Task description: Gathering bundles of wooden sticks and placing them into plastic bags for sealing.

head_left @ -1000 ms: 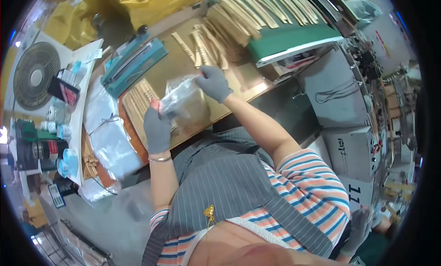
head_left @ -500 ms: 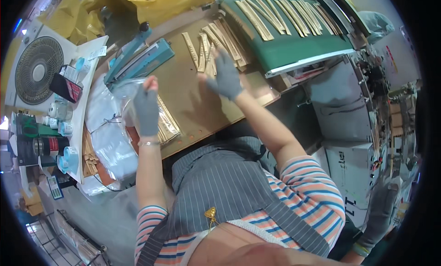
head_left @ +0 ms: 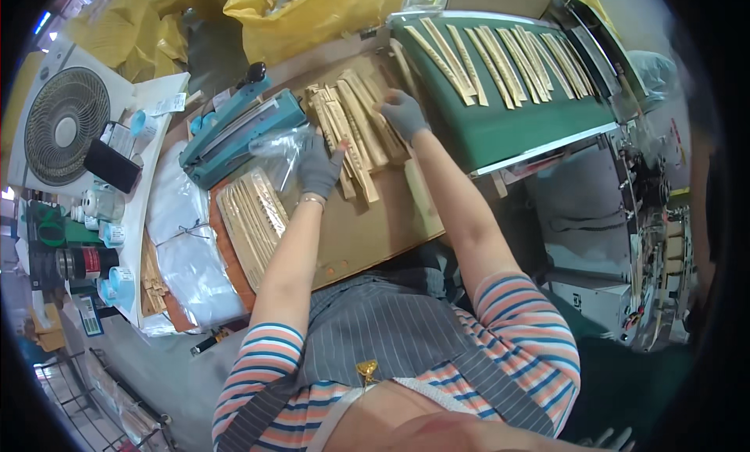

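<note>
Long narrow paper-wrapped sticks, which look like chopstick packets [head_left: 344, 132], lie in a loose heap on the brown worktop [head_left: 375, 233]. My left hand [head_left: 319, 169], in a grey fingertip-less glove, is at the heap's left side with its thumb against the packets. A clear plastic bag [head_left: 283, 149] trails from that hand and appears gripped in its fingers. At the heap's right side is my right hand [head_left: 404, 114], gloved alike, its fingers curled; what they hold, if anything, is hidden. A bagged bundle of packets [head_left: 254, 217] lies beside my left forearm.
A teal bag sealer [head_left: 242, 132] stands behind the bundle. More packets [head_left: 500, 65] lie on a green conveyor belt [head_left: 500, 132] at right. Clear bags [head_left: 183, 233], a fan [head_left: 66, 124] and a phone [head_left: 112, 163] are at left. Another person's fingers [head_left: 613, 439] show lower right.
My left hand has moved right to the heap, the clear bag moving with it. My right hand has shifted right and up to the heap's far side. The packets lie closer together.
</note>
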Action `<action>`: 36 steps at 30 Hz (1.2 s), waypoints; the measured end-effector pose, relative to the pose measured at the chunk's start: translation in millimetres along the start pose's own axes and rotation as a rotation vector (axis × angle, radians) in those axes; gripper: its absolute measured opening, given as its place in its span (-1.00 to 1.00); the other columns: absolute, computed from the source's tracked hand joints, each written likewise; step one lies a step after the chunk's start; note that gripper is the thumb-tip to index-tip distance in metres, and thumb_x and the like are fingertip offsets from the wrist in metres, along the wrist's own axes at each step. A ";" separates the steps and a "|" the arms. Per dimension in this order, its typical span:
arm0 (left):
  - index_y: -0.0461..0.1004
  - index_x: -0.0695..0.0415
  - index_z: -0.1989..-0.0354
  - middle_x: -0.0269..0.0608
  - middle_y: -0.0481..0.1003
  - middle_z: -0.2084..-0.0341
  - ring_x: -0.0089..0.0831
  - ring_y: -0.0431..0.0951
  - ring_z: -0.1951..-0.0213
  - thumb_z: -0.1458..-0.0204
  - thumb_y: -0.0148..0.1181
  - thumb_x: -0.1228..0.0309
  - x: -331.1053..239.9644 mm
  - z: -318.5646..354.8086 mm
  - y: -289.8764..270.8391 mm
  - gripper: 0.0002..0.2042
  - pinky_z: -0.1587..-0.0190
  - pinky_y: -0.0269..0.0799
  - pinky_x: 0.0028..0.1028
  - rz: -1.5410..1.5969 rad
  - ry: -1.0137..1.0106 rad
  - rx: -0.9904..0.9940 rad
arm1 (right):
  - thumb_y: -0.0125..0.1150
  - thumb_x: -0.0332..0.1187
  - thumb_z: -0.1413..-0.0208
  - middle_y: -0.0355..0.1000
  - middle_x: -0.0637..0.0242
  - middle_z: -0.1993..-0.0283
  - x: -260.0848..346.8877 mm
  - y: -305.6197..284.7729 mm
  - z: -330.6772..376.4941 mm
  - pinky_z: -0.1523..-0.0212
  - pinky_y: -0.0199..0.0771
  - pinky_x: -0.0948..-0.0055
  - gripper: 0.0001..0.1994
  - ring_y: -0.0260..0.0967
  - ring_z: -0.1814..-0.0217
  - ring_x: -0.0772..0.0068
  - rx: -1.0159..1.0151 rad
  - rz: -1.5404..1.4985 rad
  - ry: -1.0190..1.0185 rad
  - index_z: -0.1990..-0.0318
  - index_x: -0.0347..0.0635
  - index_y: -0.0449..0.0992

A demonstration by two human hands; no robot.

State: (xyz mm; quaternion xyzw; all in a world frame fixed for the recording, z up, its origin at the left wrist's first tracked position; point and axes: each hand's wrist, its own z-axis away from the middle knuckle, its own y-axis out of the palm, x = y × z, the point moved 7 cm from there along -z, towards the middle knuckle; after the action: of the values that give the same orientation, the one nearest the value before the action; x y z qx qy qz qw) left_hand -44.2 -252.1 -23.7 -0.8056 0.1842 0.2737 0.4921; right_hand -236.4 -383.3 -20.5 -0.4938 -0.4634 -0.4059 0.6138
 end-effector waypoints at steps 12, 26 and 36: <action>0.31 0.30 -0.08 0.16 0.42 0.14 0.03 0.43 0.08 0.05 0.18 -0.04 2.8 5.2 1.6 -0.32 0.03 0.34 -0.20 -0.047 -0.074 0.043 | 0.17 -0.37 0.06 0.32 0.05 0.03 -2.0 -27.5 200.1 -0.07 0.28 0.19 -0.76 0.23 -0.07 -0.05 -0.231 0.488 -0.511 0.20 -0.21 0.42; 0.26 0.31 -0.12 0.20 0.33 -0.05 0.06 0.33 -0.08 0.04 0.17 -0.05 3.1 5.5 0.7 -0.29 -0.13 0.24 -0.23 0.004 -0.087 0.005 | 0.15 -0.39 0.09 0.28 0.08 0.05 3.7 -19.3 198.8 -0.06 0.25 0.17 -0.75 0.20 -0.08 -0.02 -0.199 0.578 -0.508 0.21 -0.19 0.40; 0.28 0.26 -0.10 0.19 0.38 0.04 0.08 0.42 0.04 0.07 0.19 -0.05 -3.6 3.6 -5.8 -0.31 0.01 0.36 -0.20 0.011 -0.086 -0.003 | 0.17 -0.37 0.08 0.29 0.10 0.05 3.9 -15.2 196.3 -0.04 0.26 0.17 -0.76 0.21 -0.05 -0.02 -0.192 0.653 -0.525 0.21 -0.16 0.40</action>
State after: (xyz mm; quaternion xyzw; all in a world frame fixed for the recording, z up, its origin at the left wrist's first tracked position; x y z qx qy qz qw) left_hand -44.7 -246.1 -18.8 -0.7927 0.1668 0.3112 0.4969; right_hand -282.9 -193.4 3.1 -0.7560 -0.3832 -0.0922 0.5226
